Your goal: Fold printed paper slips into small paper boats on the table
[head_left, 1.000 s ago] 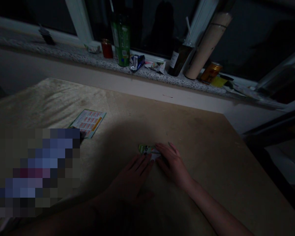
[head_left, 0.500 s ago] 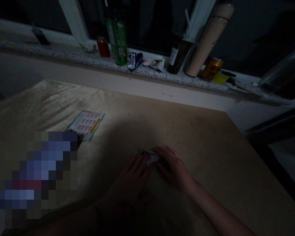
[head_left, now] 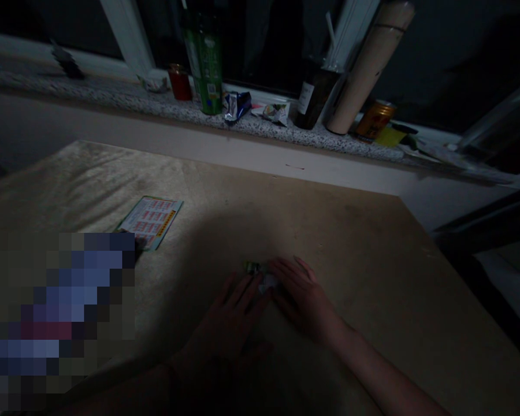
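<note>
A small piece of paper (head_left: 268, 282), pale with a dark and green printed end, lies on the table (head_left: 351, 242) between my hands. My left hand (head_left: 229, 309) rests flat with its fingers stretched over the paper's left side. From the right, my right hand (head_left: 301, 292) lays its extended fingers on the paper's upper right part. Dim light and the fingers hide much of the sheet, so its fold cannot be made out clearly.
A printed card (head_left: 151, 222) lies at the left beside a blurred-out patch. Along the granite windowsill (head_left: 112, 95) stand a red jar (head_left: 179, 84), a green cup (head_left: 208, 75), a blue wrapper (head_left: 237, 107), a dark cup (head_left: 314, 101), a pink flask (head_left: 364, 75) and a gold can (head_left: 375, 120).
The fingers of my right hand have slid slightly left across the top of the paper. More of its green and dark end shows now. My left hand has hardly moved.
</note>
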A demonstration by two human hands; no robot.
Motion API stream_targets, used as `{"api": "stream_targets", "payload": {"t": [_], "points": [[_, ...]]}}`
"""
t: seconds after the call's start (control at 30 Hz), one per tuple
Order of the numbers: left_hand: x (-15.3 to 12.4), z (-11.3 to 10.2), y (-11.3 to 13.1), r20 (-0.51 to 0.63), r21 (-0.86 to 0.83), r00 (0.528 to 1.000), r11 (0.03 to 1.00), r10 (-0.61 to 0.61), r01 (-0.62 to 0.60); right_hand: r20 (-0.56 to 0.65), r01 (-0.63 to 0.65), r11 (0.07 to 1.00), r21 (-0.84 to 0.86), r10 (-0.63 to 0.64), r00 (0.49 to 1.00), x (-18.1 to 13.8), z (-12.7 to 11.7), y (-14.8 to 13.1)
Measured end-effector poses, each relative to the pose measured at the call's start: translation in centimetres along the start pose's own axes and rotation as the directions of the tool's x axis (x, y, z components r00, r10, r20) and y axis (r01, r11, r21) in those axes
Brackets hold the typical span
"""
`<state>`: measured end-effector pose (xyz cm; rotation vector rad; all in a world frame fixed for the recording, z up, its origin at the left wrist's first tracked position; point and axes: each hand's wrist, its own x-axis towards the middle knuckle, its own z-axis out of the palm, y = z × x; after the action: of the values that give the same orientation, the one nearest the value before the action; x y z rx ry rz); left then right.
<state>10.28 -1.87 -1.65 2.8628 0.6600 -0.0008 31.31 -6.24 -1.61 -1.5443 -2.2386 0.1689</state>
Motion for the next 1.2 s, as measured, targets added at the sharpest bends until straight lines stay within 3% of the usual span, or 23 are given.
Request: {"api": "stream_targets", "payload": {"t": [0.2, 0.6, 0.87, 1.07, 1.2], "points": [[0.11, 0.25, 0.09, 0.020, -0.010, 0.999, 0.999, -0.042, 0.042, 0.069, -0.056, 0.991, -0.124, 0.065, 0.996, 0.22, -0.33, -0.57], [0.17, 0.65, 0.05, 0.012, -0.022, 0.999, 0.998, -0.052, 0.052, 0.092, -0.059, 0.977, -0.203, 0.080, 0.993, 0.37, -0.71, -0.86], [0.06, 0.36, 0.23, -0.011, 0.010, 0.999, 0.999, -0.038, 0.038, 0.048, 0.002, 0.989, -0.148, 0.005, 0.999, 0.22, -0.46, -0.59], [0.03, 0.17, 0.16, -0.078, 0.043, 0.997, 0.999, 0.010, -0.007, 0.101, 0.044, 0.998, -0.054, -0.039, 0.994, -0.01, -0.55, -0.69], [0.04, -0.34, 0.18, -0.063, 0.001, 0.998, 1.000, 0.010, -0.010, 0.100, 0.047, 0.999, -0.019, -0.045, 0.994, -0.13, -0.41, -0.82]]}}
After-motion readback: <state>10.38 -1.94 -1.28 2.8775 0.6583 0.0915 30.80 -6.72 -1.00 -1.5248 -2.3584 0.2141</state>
